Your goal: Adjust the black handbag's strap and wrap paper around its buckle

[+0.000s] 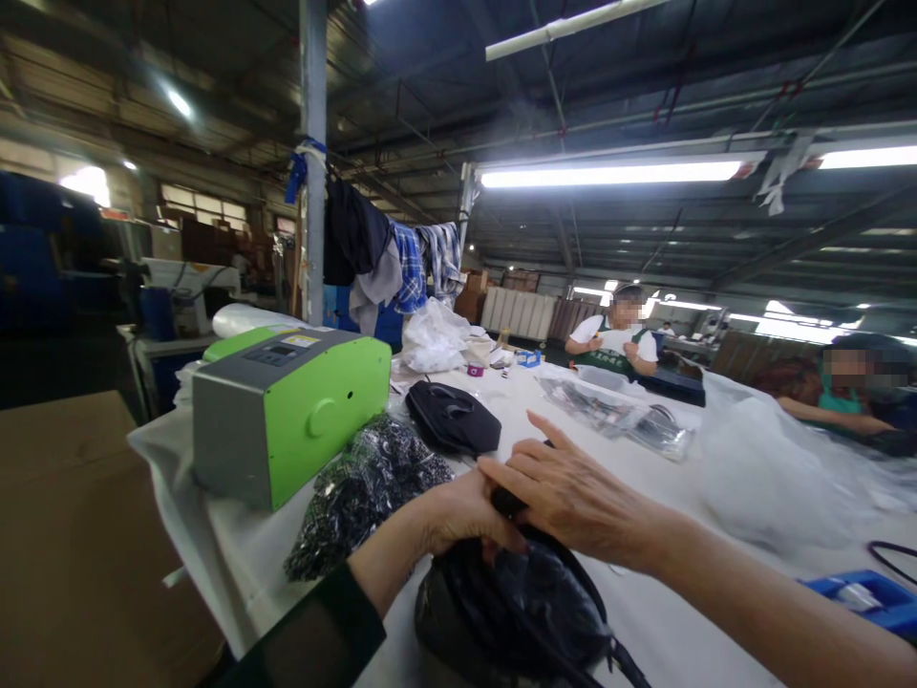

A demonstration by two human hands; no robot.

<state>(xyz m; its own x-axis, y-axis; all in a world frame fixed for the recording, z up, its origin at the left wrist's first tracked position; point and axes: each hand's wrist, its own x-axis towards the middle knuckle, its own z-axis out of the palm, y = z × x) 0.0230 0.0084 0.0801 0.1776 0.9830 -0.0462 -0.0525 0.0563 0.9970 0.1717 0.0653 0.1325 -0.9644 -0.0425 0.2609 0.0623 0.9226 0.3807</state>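
A black bag (pixel 458 621) lies on the white-covered table right in front of me, with something in clear plastic (pixel 551 592) showing at its opening. My left hand (pixel 465 511) is closed at the top of the bag, its fingers curled round a black strap-like part. Across from it, my right hand (pixel 573 492) pinches the same black part, and its index finger points up and away. The two hands touch at the fingertips and partly hide what is between them. Just beyond them rests another black case (pixel 455 418) with a handle on top.
A green and grey machine (pixel 293 411) stands at the left, beside a heap of black-and-white patterned plastic packing (pixel 369 483). Clear plastic bags (pixel 774 468) and a blue tray (pixel 866 600) are on the right. Two people (pixel 612 339) sit across the table.
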